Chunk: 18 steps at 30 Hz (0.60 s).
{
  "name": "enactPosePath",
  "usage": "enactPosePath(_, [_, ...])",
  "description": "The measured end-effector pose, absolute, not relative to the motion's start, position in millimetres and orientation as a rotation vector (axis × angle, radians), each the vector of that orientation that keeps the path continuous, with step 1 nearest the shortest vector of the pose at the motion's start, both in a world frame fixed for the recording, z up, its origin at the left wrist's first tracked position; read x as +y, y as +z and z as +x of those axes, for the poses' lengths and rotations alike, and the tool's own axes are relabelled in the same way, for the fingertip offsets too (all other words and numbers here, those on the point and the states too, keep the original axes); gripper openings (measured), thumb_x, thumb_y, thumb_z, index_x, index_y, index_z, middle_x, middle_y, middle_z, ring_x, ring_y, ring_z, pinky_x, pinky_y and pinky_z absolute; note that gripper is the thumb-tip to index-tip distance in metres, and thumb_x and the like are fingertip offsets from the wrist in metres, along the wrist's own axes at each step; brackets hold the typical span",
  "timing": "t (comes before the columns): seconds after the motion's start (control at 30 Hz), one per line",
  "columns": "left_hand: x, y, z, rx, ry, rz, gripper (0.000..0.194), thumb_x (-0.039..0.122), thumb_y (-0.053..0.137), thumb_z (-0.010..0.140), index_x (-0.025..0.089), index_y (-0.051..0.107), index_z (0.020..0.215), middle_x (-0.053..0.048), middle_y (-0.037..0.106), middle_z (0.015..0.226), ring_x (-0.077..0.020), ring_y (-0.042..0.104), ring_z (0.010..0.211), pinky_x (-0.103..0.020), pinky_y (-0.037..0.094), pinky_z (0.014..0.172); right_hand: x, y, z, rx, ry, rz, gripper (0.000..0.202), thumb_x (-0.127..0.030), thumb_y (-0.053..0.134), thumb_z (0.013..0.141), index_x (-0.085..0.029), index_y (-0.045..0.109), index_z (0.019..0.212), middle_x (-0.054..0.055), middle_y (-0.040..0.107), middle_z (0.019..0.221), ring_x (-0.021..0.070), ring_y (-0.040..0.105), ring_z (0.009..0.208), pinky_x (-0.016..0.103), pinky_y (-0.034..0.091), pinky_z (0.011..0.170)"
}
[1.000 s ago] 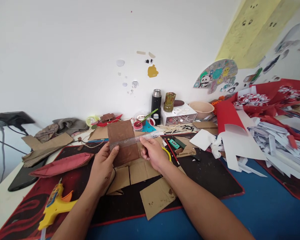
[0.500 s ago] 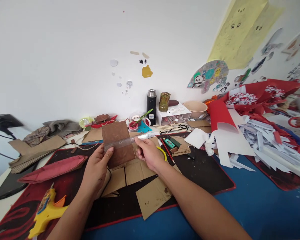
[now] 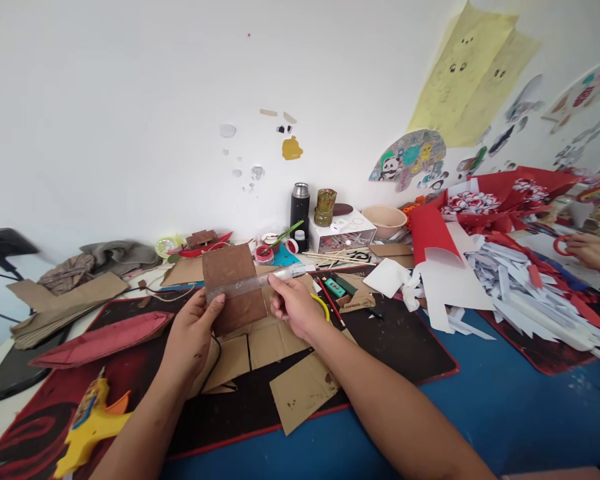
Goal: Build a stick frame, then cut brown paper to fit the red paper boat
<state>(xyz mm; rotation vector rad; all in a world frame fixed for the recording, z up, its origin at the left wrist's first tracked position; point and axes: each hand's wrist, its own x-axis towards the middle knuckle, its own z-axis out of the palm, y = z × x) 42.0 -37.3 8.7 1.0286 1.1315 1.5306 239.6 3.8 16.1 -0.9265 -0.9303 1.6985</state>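
My left hand (image 3: 195, 327) is closed on the left edge of a brown-painted cardboard piece (image 3: 235, 263), its thumb over the end of a clear ruler (image 3: 240, 285). The ruler lies across the cardboard. My right hand (image 3: 297, 307) pinches the ruler near its other end, thumb on top; its pale tip sticks out past the fingers. Below the hands lie bare cardboard sheets (image 3: 305, 393). Behind my right hand shows a yellow loop handle (image 3: 322, 307), the rest of it hidden.
A yellow glue gun (image 3: 93, 427) lies at front left, near a pink boat-shaped piece (image 3: 105, 339). A black flask (image 3: 299, 213) stands at the back. Red pencil (image 3: 331, 301) and paper strips (image 3: 515, 280) lie to the right, where another person's hand (image 3: 593, 252) holds a red-handled tool.
The view has shifted slightly to the right, and more of the other person's hand shows. Both my hands keep their hold on the cardboard and ruler, which look almost unmoved.
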Motion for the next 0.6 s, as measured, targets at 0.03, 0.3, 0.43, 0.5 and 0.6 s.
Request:
enactPosePath(0.03, [-36.8,7.8,41.0,1.141,1.531,1.03,0.057,0.057,0.09,0.082,0.021,0.079,0.125,-0.013,0.082,0.134,-0.0351,0.073,0.13,-0.053,0.058,0.114,3.9,15.7,239.8,-0.929,1.696,-0.915,0.065,-0.076,0.089,0.068,-0.024,0.05,0.077,-0.009,0.052,0.052,0.0069,0.042,0.041,0.023,0.017,0.043])
enactPosePath(0.3, [-35.5,7.7,40.3,1.158,1.54,1.017,0.054,0.057,0.09,0.082,0.022,0.079,0.122,-0.013,0.082,0.13,-0.0333,0.075,0.124,-0.051,0.059,0.112,6.2,11.2,240.2,-0.945,1.671,-0.891,0.059,-0.072,0.088,0.072,-0.024,0.055,0.079,-0.009,0.051,0.05,0.0073,0.04,0.041,0.024,0.017,0.043])
enactPosePath(0.43, [-35.5,6.8,39.8,1.172,1.532,1.044,0.054,0.058,0.089,0.083,0.021,0.078,0.12,-0.014,0.082,0.131,-0.0339,0.074,0.127,-0.051,0.058,0.112,6.6,11.0,239.8,-0.943,1.684,-0.896,0.057,-0.07,0.088,0.074,-0.024,0.055,0.08,-0.009,0.052,0.051,0.0072,0.04,0.042,0.024,0.017,0.043])
enactPosePath(0.5, [-35.5,6.5,39.1,1.177,1.53,1.052,0.054,0.058,0.088,0.083,0.021,0.078,0.12,-0.014,0.082,0.132,-0.0341,0.073,0.128,-0.051,0.058,0.113,6.5,11.3,239.7,-0.94,1.687,-0.898,0.058,-0.07,0.089,0.073,-0.024,0.054,0.08,-0.01,0.051,0.051,0.007,0.04,0.042,0.024,0.017,0.043])
enactPosePath(0.6, [-35.4,7.1,39.0,1.185,1.537,1.034,0.055,0.058,0.089,0.081,0.021,0.079,0.12,-0.013,0.083,0.129,-0.0345,0.074,0.126,-0.052,0.058,0.112,6.2,11.8,239.8,-0.939,1.687,-0.907,0.059,-0.07,0.089,0.071,-0.024,0.053,0.079,-0.01,0.051,0.051,0.0069,0.04,0.041,0.023,0.018,0.042])
